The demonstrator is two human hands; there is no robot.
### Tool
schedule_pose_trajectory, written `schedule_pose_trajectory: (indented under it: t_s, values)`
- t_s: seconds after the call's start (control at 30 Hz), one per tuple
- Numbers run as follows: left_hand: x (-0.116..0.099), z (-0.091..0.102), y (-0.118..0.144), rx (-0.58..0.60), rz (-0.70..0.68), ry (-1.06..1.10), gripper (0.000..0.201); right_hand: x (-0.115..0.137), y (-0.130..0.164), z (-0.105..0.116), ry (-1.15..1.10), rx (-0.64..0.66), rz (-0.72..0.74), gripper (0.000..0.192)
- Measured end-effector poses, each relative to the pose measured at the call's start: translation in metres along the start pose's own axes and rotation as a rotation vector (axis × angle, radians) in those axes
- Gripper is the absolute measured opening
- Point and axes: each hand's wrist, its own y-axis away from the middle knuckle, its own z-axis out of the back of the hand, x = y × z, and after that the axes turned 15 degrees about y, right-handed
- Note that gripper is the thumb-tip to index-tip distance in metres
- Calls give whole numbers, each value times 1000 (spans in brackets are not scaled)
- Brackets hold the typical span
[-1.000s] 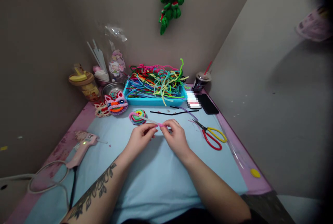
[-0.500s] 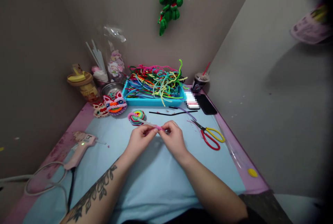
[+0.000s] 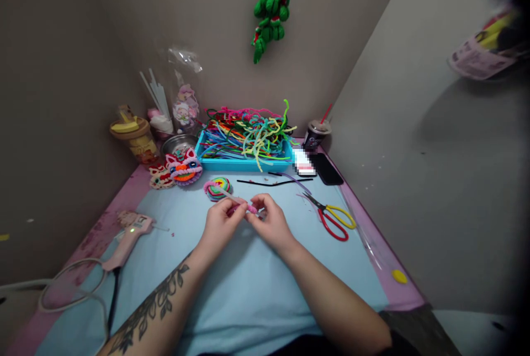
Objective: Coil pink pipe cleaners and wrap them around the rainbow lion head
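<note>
A pale glue stick (image 3: pixel 226 193) slants between my hands, with a pink pipe cleaner (image 3: pixel 251 209) coiled round its near part. My left hand (image 3: pixel 223 218) pinches the stick and the coil between thumb and fingers. On the other side, the curled fingers and thumb of my right hand (image 3: pixel 271 223) close at the coil's right end; their exact grip is partly hidden. Just beyond the stick's far end lies a round, multicoloured pipe-cleaner piece (image 3: pixel 218 188) with a pink rim.
A blue tray (image 3: pixel 244 165) heaped with pipe cleaners stands at the back. Scissors (image 3: pixel 331 218) and a phone (image 3: pixel 326 169) lie right. On the left are a glue gun (image 3: pixel 131 237) with its cable, a lion-head piece (image 3: pixel 185 168) and a cup (image 3: pixel 138 138). Black stems (image 3: pixel 271 183) lie ahead.
My right hand has shifted slightly and its fingers have parted a little from the left hand's. More of the pink coil shows between the hands. The view has tipped slightly.
</note>
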Motion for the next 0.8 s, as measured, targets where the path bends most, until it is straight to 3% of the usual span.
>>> schedule_pose_trajectory:
  t_s: [0.13,0.27,0.47,0.8]
  values:
    - [1,5,-2,55,-28,15,21,1,-4,8,-148,158,-28,23]
    - [4,8,-3,100,-49,26,21,3,-5,14,-142,204,-33,26]
    - [8,9,-4,144,-35,31,24,4,-6,17,-143,200,-64,29]
    - [1,8,-3,115,13,10,22,-4,-7,15,-172,180,-138,24]
